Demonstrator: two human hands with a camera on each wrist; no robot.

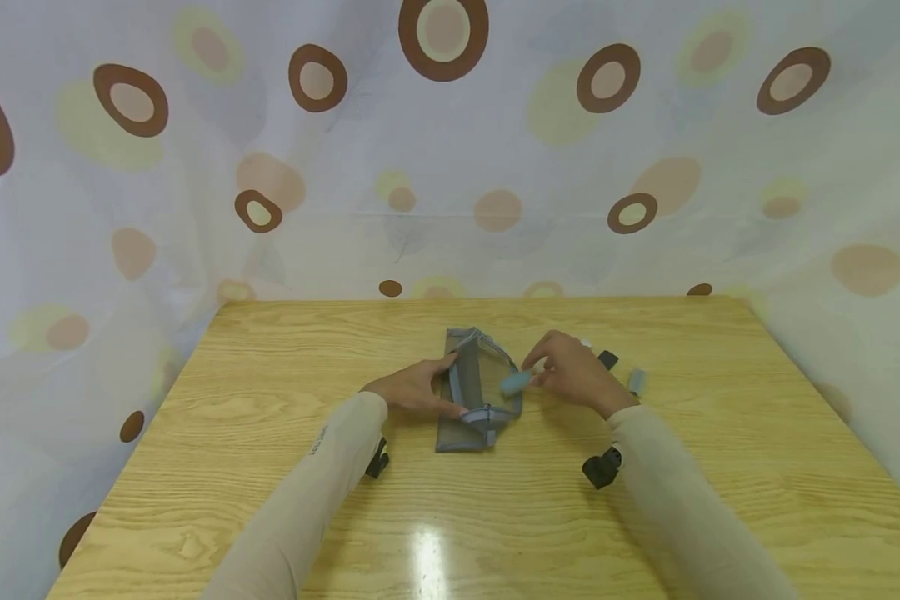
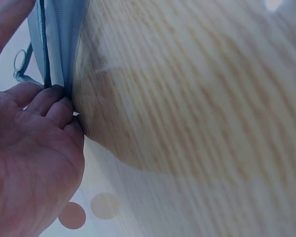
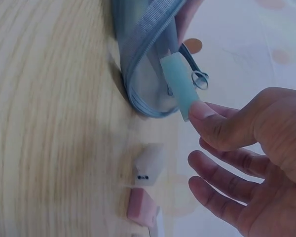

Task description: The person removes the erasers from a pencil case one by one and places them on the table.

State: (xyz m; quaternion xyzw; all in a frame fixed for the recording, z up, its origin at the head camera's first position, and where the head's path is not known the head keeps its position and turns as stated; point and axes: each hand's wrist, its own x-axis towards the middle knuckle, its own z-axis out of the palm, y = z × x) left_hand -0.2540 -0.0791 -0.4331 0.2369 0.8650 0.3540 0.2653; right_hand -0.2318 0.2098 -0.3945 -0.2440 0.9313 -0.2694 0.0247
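A grey-blue zippered mesh pouch (image 1: 466, 385) lies on the table with its mouth spread wide, facing right. My left hand (image 1: 416, 387) holds the pouch's edge, thumb at the near side and fingers at the far side. In the left wrist view, fingers curl against the pouch fabric (image 2: 71, 44). Between thumb and fingertips, my right hand (image 1: 573, 373) pinches a small pale teal block (image 3: 179, 81), perhaps an eraser. The block is at the pouch's opening, beside the zipper pull ring (image 3: 200, 80). Exactly how far in it reaches, I cannot tell.
Right of the pouch lie a white piece with two dark dots (image 3: 149, 165) and a pink block (image 3: 141, 207). Near my right wrist are a black object (image 1: 607, 359) and a grey one (image 1: 637, 381). A patterned curtain (image 1: 450, 150) hangs behind the wooden table (image 1: 285, 333).
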